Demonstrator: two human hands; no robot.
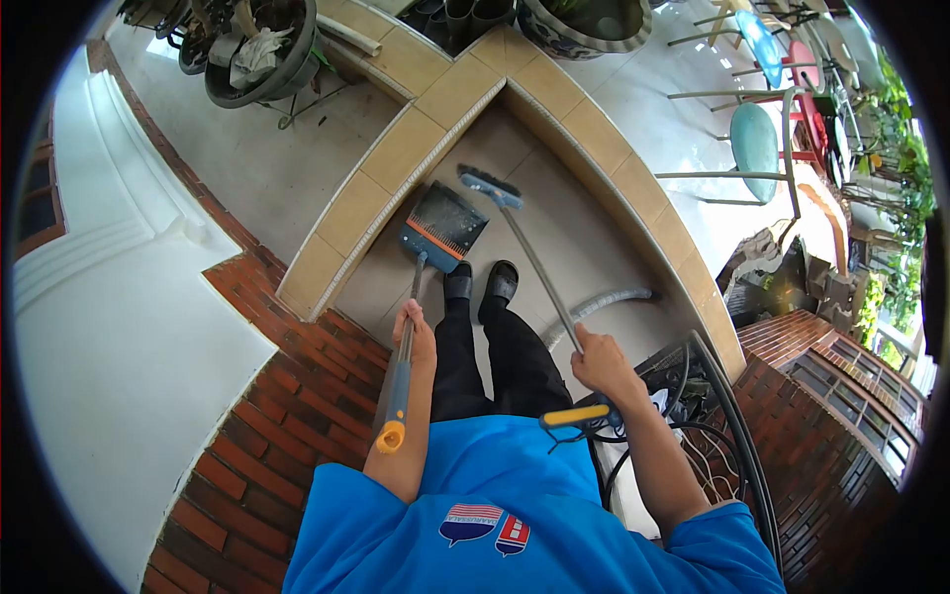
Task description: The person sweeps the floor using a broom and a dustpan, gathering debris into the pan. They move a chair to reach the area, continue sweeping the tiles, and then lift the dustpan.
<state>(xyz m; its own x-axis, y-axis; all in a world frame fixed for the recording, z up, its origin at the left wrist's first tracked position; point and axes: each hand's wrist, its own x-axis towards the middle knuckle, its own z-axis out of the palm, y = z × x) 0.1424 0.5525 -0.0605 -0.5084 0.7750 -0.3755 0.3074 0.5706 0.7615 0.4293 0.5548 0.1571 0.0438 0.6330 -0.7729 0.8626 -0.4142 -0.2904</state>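
Two long-handled tools are in play, one per hand. The left hand [417, 335] is clenched round the shaft of the dustpan [442, 227], just left of centre in the frame, with the pan itself resting on the floor [564, 238] a little above the person's shoes [481, 281]. The right hand [597, 358], right of centre, grips the thin metal shaft of the broom [492, 185], whose bristled head sits on the floor beside the pan, nearly touching its upper right edge.

Both look light and stiff: plastic pan, slim pole, nothing fragile. The shafts seem smooth, so a grip well down the shaft, where the hands sit now, likely gives the best control (the yellow end caps stick out behind the hands, near the blue shirt). The pan's flat lip should sit flush if the handle is kept tilted.

Underfoot is pale tiled flooring, a recessed corner framed by a raised tan tiled border [396, 158]. Red brick paving [297, 396] runs along the lower left, next to a white wall. A grey hose [604, 302] lies on the floor to the right, large plant pots [267, 49] stand at the top, and chairs [762, 139] crowd the upper right.
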